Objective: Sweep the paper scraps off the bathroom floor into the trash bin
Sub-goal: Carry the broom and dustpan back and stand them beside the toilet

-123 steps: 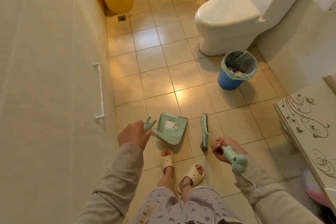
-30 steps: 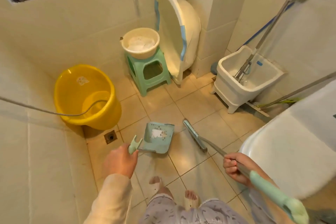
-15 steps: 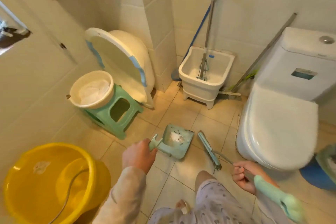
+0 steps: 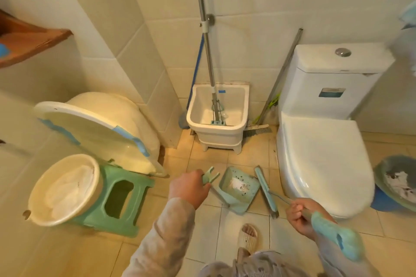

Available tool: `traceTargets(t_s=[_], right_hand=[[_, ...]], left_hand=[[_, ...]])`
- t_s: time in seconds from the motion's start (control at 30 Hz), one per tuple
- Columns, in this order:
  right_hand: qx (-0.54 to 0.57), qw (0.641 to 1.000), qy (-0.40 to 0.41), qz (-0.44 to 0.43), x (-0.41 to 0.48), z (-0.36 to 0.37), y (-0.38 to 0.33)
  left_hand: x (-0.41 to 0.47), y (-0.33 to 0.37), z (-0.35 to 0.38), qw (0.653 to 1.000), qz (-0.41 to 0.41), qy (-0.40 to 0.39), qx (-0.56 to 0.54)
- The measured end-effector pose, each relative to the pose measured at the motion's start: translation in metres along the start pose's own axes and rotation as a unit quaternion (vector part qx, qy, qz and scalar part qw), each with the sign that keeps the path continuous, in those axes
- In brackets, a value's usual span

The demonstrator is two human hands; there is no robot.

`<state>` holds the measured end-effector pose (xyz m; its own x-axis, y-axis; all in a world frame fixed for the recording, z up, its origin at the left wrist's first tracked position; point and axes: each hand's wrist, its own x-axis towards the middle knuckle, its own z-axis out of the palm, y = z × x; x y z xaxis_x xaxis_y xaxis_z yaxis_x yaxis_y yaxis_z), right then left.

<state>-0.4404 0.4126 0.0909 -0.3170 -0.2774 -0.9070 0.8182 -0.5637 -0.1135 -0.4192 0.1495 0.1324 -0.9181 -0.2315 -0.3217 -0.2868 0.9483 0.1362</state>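
While the paper scraps (image 4: 236, 183) lie as a white heap in the tray of the dustpan (image 4: 244, 198), they are not yet in the trash bin (image 4: 392, 177). The bin stands at the right edge of the floor (image 4: 209, 229), partly cut off by the frame.

- Left hand (image 4: 188, 189): fingers curled round the dustpan's forked handle. The tray sits low over the tiles near the far edge of the floor; whether it touches them cannot be told.
- Right hand (image 4: 300, 216): closed round the thin shaft of the broom (image 4: 266, 190), whose brush head lies just beside the tray's right side.
- Trash bin: blue, lined with a bag, paper already inside. The toilet (image 4: 319, 164) stands between it and the dustpan.
- Left of the dustpan: a green stool (image 4: 126, 200) with a basin (image 4: 65, 189) resting on it.

Likely hazards:
1. Spillage. The scraps are light and loose, and the tray has an open lip. A tilt toward that lip on the way round the toilet would probably tip them back onto the floor.
2. Collision. The long broom in the other hand could knock the toilet and jolt the load.
3. Missed pour. The bin's mouth is no wider than it needs to be, so a tip from too high or off-centre could drop paper beside it.
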Motion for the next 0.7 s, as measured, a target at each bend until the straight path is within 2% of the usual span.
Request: traceTargets(t_s=[0.2,0.37,0.5,0.7], right_hand=[[0.068,0.997,0.003,-0.027,0.017,0.038,-0.039],[0.141,0.989,-0.005,-0.042,0.018,0.070,-0.057],[0.216,0.971,-0.004,-0.101,0.034,0.097,-0.060],[0.391,0.904,-0.011,-0.173,0.053,0.144,-0.050]], left_hand=[[0.096,0.021,-0.032,0.991,0.113,-0.039,0.050],[0.174,0.045,-0.060,0.959,0.247,-0.058,0.129],[0.231,0.076,-0.082,0.894,0.384,-0.083,0.216],[0.282,0.122,-0.099,0.742,0.566,-0.087,0.349]])
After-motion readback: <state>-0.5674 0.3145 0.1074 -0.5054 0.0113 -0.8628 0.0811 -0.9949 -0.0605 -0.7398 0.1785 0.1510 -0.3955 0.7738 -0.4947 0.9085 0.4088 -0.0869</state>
